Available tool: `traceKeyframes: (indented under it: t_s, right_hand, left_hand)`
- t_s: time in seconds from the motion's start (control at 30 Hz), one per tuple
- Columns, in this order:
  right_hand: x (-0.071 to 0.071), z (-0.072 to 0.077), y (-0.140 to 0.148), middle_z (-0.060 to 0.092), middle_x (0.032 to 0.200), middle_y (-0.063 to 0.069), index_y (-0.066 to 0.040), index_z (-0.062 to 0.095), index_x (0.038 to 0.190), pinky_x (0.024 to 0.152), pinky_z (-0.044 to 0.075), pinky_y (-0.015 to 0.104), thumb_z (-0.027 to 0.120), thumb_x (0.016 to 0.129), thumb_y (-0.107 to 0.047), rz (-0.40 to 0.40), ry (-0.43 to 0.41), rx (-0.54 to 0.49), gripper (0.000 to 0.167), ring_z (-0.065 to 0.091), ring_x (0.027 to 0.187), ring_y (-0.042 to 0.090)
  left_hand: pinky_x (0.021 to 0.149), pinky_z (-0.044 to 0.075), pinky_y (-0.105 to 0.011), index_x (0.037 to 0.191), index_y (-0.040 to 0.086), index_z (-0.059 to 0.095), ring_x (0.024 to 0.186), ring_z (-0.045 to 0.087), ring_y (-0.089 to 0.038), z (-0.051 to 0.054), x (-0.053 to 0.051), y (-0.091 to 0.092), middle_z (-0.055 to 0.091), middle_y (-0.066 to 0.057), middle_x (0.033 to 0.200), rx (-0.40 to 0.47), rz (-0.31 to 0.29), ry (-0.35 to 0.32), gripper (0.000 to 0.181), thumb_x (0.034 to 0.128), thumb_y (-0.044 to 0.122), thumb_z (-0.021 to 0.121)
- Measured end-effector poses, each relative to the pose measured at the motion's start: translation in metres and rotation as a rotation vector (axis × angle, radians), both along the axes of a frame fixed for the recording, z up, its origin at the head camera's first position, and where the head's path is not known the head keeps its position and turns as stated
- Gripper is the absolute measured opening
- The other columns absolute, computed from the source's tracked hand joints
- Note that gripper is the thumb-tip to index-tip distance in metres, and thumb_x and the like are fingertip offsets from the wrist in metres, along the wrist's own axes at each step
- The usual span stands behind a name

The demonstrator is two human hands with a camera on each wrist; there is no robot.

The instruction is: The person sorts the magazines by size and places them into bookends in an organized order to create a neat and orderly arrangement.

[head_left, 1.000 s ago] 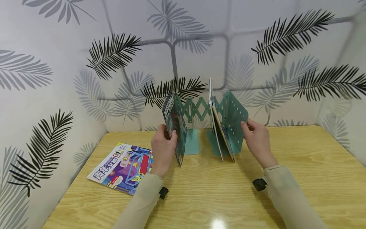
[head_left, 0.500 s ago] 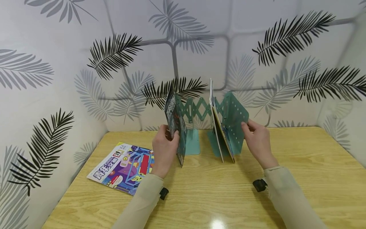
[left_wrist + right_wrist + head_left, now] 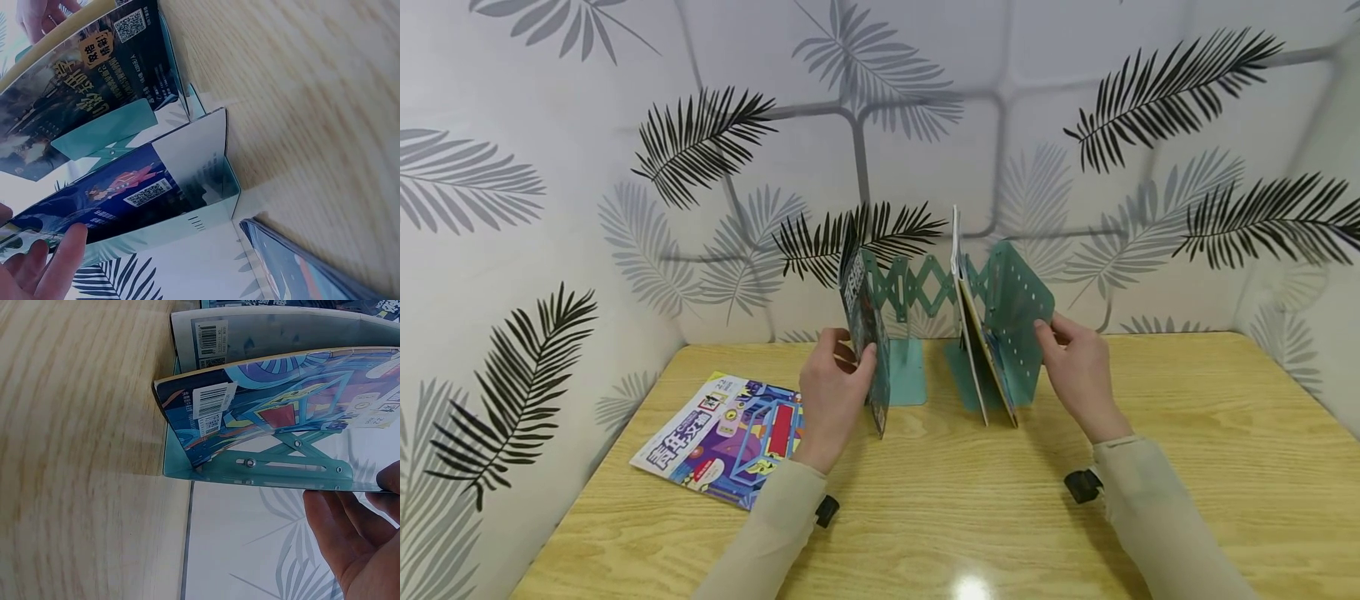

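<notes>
Head view: left hand (image 3: 837,379) is pinching a thin dark paper magazine (image 3: 866,321), right hand (image 3: 1078,367) a green perforated-metal bookend (image 3: 1024,333) near the wooden surface's (image 3: 940,500) back edge; firm bracing should be helping.

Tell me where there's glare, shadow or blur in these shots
Head view: a glare spot on the table at the picture's bottom edge, and a soft shadow beside the right sleeve; left wrist view: magazines dim against the paler table, smallest print too soft to read; right wrist view: right hand dim, cut off by the picture's edge.
</notes>
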State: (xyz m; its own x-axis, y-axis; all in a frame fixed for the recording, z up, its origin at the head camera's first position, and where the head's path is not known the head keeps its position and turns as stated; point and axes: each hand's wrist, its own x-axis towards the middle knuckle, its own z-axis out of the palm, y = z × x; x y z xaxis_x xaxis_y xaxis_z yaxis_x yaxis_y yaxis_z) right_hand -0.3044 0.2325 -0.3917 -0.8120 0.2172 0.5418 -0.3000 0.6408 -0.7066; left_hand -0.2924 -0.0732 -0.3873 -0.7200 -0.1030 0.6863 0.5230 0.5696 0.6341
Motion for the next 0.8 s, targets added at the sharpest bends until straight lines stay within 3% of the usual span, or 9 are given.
traceKeyframes:
  t_s: [0.27,0.8]
  right_hand:
    - [0.0,0.001,0.0,0.071,0.107,0.017,-0.005,0.066,0.129,0.057,0.044,0.008,0.052,0.102,-0.029,-0.001,0.001,-0.002,0.039,0.069,0.09,0.03]
    - [-0.001,-0.002,0.001,0.071,0.109,0.016,-0.007,0.066,0.129,0.061,0.046,0.015,0.052,0.103,-0.031,-0.005,0.006,0.018,0.038,0.069,0.093,0.031]
  left_hand:
    - [0.057,0.051,-0.03,0.101,0.01,0.06,0.068,0.059,-0.014,0.001,0.008,-0.003,0.06,-0.001,0.078,0.002,-0.007,-0.001,0.022,0.0928,0.028,0.069]
    - [0.064,0.056,-0.038,0.101,0.009,0.063,0.073,0.062,-0.015,-0.002,0.027,-0.021,0.063,-0.002,0.083,-0.021,-0.044,0.006,0.016,0.0953,0.023,0.067]
